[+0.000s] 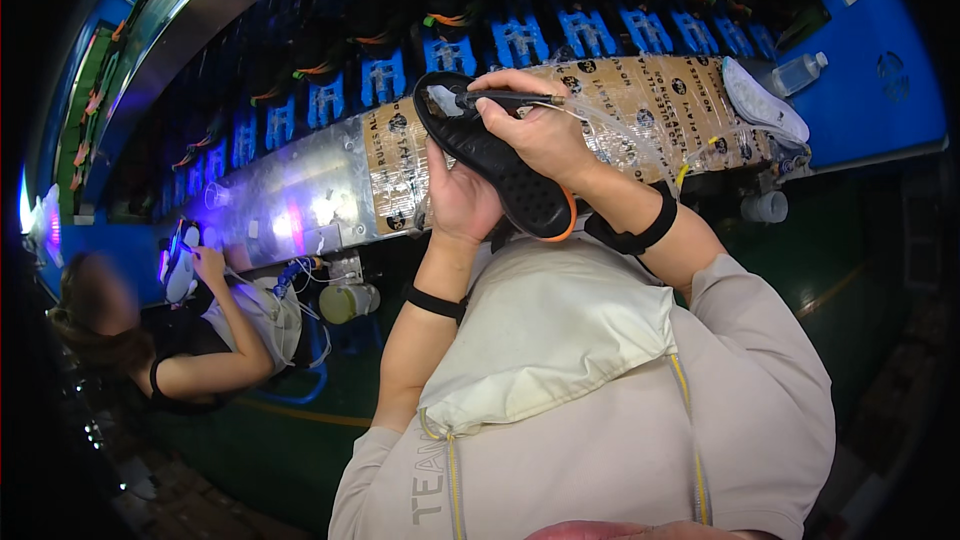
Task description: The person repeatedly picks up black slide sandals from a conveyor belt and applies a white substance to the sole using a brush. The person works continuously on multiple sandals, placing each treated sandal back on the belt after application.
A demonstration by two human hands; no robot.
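bench (335,162) beyond, black sole (482,148) atop left grip (464,202)

sole (525,188) on left hand (465,205), bottle (797,73) right

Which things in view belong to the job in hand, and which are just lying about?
In the job:
- black sole, held in the left hand
- brush, held in the right fingers

Apparently lying about, untouched:
- white sole
- bottle
- white cup
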